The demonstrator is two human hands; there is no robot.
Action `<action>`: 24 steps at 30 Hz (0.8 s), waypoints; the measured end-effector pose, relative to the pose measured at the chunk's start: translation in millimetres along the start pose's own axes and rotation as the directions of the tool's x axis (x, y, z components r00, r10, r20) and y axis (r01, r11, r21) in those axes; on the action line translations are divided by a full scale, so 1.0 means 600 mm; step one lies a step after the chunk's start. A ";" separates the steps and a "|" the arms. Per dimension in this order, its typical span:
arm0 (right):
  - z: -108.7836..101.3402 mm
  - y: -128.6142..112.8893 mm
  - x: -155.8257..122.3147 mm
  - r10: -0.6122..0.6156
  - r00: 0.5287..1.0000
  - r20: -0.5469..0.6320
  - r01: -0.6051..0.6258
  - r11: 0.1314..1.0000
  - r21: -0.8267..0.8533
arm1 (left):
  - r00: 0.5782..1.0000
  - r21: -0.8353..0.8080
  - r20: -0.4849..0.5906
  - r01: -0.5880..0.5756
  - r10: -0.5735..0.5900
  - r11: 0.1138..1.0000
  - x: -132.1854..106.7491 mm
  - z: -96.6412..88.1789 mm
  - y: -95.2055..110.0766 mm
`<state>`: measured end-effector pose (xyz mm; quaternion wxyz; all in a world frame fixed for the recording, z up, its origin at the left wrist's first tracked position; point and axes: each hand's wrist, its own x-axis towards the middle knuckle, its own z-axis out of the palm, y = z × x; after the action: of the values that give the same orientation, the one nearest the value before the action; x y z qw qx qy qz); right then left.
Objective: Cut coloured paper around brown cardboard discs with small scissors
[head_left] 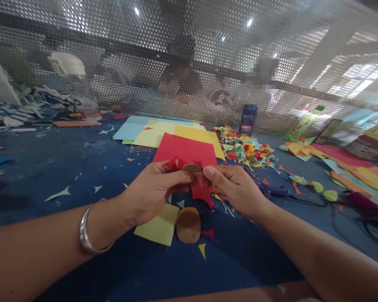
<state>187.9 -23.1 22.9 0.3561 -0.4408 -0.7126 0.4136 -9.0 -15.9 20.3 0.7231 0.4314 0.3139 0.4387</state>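
Note:
Between my two hands is a small brown cardboard disc (192, 167), seen nearly edge-on. My left hand (160, 184), with a silver bangle at the wrist, pinches its left side, and bits of red paper stick out by the fingers. Thumb and fingers of my right hand (228, 182) close on the disc's right edge. A red paper offcut (203, 195) with curved edges shows just below. Nearer me, a brown cardboard round (189, 228) lies on the table over a yellow piece, beside a pale yellow paper sheet (159, 226).
Behind the hands lie red sheets (185, 147), yellow sheets (197, 136) and blue sheets (126, 128). Many small folded paper pieces (248, 149) are heaped to the right. A corded purple tool (275, 191) lies near my right forearm. A bottle (82, 92) stands before a perforated metal screen (129, 54).

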 end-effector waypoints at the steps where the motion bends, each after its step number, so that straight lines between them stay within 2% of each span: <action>1: 0.000 -0.001 0.000 0.004 1.000 0.001 -0.004 1.000 0.002 | 1.000 -0.003 0.008 0.001 -0.001 1.000 0.000 0.000 0.000; 6: 0.000 -0.002 -0.001 0.028 1.000 0.008 -0.028 1.000 0.007 | 1.000 -0.007 0.029 0.001 -0.001 1.000 0.003 0.001 0.002; 16: -0.001 -0.005 -0.001 0.033 0.999 0.011 -0.033 0.999 0.028 | 0.999 0.037 -0.044 0.013 -0.012 0.999 0.001 -0.001 0.001; 24: -0.005 -0.001 0.001 0.027 0.999 0.024 -0.027 0.999 0.018 | 0.994 0.158 -0.065 -0.072 0.083 0.985 0.003 -0.005 0.001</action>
<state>190.4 -22.0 24.9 0.3459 -0.4420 -0.7069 0.4304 -10.7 -13.2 19.3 0.6581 0.4823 0.3556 0.4559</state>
